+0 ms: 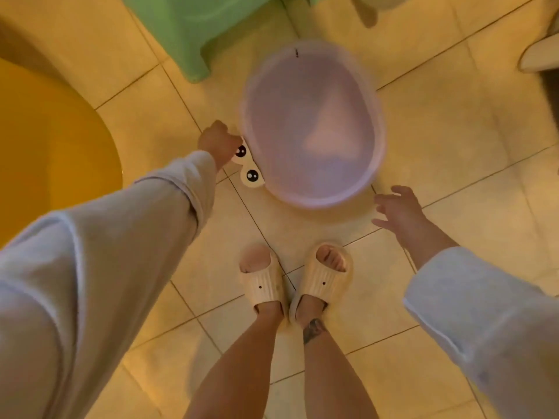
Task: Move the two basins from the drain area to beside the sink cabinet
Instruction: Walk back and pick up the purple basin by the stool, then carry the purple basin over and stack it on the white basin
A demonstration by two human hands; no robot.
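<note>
Left hand (218, 142) has its fingers closed on the eyed handle of the pink basin (313, 125), blurred over the floor tiles (453, 152), right hand (399, 208) spread and empty beside it; second basin not visible, so progress unclear.

The tiled floor (453, 164) carries a green plastic stool (187, 34) at the top and a yellow rounded object (51, 140) at the left. Two feet in cream slippers (263, 279) stand on it, just below a blurred pink basin (311, 125); whether that basin rests on the tiles cannot be told
</note>
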